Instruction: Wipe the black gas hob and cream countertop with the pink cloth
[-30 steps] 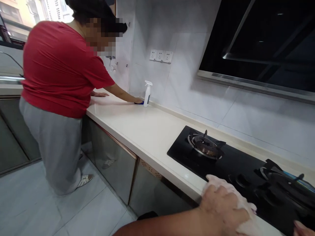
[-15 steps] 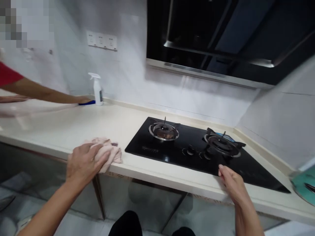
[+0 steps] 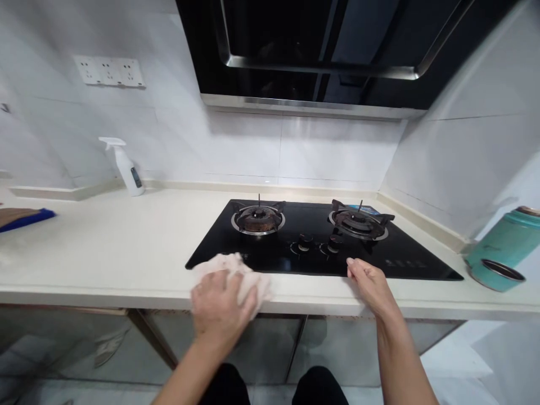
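My left hand point(image 3: 221, 309) is closed over a pale pink cloth point(image 3: 236, 267), pressing it on the counter's front edge. Part of the cloth overlaps the front left corner of a black two-burner gas hob point(image 3: 291, 260). My right hand point(image 3: 369, 281) rests at the hob's front edge, right of the two knobs point(image 3: 318, 244). Its fingers are curled in and pressed together, and nothing shows in them. The left burner point(image 3: 258, 218) has brown stains in its middle; the right burner point(image 3: 358, 223) has a dark pan support.
A white spray bottle point(image 3: 129, 171) stands against the back wall at left. Another person's hand lies on a blue flat item point(image 3: 36, 217) at the left edge. A teal flask point(image 3: 508, 236) and its cup point(image 3: 498, 275) sit at right. A black range hood point(image 3: 312, 101) hangs above.
My left hand has slid the cloth right along the counter edge to the hob's corner. The view has turned right, and the other person's arm has mostly left it. My right hand stays at the hob's front.
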Tool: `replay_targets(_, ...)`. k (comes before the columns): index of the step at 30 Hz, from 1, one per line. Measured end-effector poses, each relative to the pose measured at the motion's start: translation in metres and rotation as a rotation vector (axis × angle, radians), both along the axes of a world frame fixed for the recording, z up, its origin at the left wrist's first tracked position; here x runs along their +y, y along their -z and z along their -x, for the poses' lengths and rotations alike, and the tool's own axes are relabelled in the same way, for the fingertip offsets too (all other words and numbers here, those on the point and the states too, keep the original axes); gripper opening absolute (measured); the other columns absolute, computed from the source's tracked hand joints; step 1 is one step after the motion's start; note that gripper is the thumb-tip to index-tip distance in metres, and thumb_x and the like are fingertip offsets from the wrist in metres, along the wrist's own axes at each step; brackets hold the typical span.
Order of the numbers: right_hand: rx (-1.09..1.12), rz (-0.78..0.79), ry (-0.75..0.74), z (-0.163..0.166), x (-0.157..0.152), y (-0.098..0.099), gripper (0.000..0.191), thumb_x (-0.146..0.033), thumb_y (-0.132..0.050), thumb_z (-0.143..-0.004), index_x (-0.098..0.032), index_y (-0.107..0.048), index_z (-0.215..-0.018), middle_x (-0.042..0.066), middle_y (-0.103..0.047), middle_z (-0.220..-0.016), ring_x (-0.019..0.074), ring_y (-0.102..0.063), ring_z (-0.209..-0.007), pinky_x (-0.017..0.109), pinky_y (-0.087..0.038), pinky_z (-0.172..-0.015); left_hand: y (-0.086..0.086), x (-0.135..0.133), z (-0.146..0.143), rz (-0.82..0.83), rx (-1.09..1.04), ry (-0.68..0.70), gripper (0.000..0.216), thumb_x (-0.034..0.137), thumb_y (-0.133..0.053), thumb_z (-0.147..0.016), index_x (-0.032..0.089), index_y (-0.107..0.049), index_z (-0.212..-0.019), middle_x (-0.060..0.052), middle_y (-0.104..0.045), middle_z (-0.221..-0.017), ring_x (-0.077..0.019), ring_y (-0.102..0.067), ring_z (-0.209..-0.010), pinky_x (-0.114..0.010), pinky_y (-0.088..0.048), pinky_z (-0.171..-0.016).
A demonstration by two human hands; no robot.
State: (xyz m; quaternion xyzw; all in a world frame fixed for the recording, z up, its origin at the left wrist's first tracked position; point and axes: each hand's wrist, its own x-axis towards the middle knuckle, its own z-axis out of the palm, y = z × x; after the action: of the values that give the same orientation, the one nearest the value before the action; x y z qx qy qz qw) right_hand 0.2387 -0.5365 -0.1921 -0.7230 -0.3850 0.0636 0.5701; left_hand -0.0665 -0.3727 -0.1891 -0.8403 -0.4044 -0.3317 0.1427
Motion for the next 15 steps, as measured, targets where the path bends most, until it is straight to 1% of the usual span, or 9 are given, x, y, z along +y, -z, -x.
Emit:
replay_targets(3,0.005,-0.005,-0.002,0.0,0.0,-0.001,0.06,-0.076,-0.053,-0.09,-0.023,-0.05,-0.061,-0.004,-0.04,-0.057,0.0136,-0.037,-0.057,0.027,-0.03,-0.055,0.007,-0.041,-0.055,0.076,0.041,0.192,0.042,0.056,-0.058,-0.091,0.028,-0.076,-0.116,-0.015,-0.07,-0.116,-0.0382,-0.058,-0.106,-0.056,-0.046,-0.087)
replay_targets(6,0.023,0.001,0.009,-0.002,0.0,-0.001,0.061,-0.078,-0.055,-0.086,-0.023,-0.051,-0.061,-0.005,-0.037,-0.056,0.013,-0.033,-0.055,0.027,-0.028,-0.053,0.015,-0.076,-0.105,0.115,0.049,0.404,0.051,0.063,-0.059,-0.091,0.027,-0.073,-0.124,-0.016,-0.068,-0.124,-0.0398,-0.056,-0.114,-0.059,-0.045,-0.093)
replay_targets(9,0.081,0.017,-0.013,-0.004,-0.001,0.001,0.06,-0.079,-0.057,-0.084,-0.024,-0.051,-0.063,-0.006,-0.037,-0.054,0.0127,-0.031,-0.053,0.027,-0.026,-0.051,0.02,-0.1,-0.142,0.121,0.042,0.563,0.053,0.063,-0.055,-0.094,0.023,-0.07,-0.125,-0.015,-0.065,-0.131,-0.0383,-0.054,-0.117,-0.058,-0.045,-0.096)
replay_targets(11,0.135,0.005,-0.036,-0.006,0.0,0.003,0.06,-0.08,-0.059,-0.082,-0.024,-0.05,-0.064,-0.006,-0.038,-0.054,0.0126,-0.031,-0.052,0.027,-0.026,-0.05,0.019,-0.108,-0.153,0.133,0.053,0.613,0.05,0.06,-0.056,-0.096,0.02,-0.069,-0.124,-0.015,-0.064,-0.13,-0.037,-0.054,-0.117,-0.056,-0.046,-0.094)
replay_targets(12,0.154,-0.005,-0.038,-0.007,0.0,0.003,0.06,-0.081,-0.06,-0.081,-0.024,-0.051,-0.065,-0.006,-0.039,-0.054,0.0124,-0.031,-0.052,0.027,-0.026,-0.05,0.017,-0.11,-0.154,0.147,0.065,0.628,0.049,0.058,-0.057,-0.095,0.02,-0.068,-0.124,-0.015,-0.064,-0.129,-0.0364,-0.054,-0.117,-0.055,-0.046,-0.094)
replay_targets(14,0.158,-0.009,-0.034,-0.008,0.001,0.003,0.061,-0.082,-0.062,-0.079,-0.023,-0.052,-0.064,-0.006,-0.039,-0.054,0.0124,-0.032,-0.052,0.027,-0.028,-0.05,0.009,-0.108,-0.147,0.18,0.097,0.675,0.053,0.056,-0.061,-0.094,0.021,-0.064,-0.133,-0.015,-0.063,-0.13,-0.0358,-0.054,-0.117,-0.054,-0.047,-0.096)
replay_targets(15,0.144,0.003,-0.038,-0.009,0.001,0.002,0.061,-0.082,-0.063,-0.078,-0.023,-0.053,-0.064,-0.006,-0.039,-0.054,0.0125,-0.033,-0.053,0.027,-0.028,-0.05,0.004,-0.106,-0.139,0.198,0.109,0.71,0.058,0.056,-0.063,-0.093,0.024,-0.059,-0.141,-0.014,-0.061,-0.135,-0.0357,-0.054,-0.12,-0.055,-0.046,-0.098)
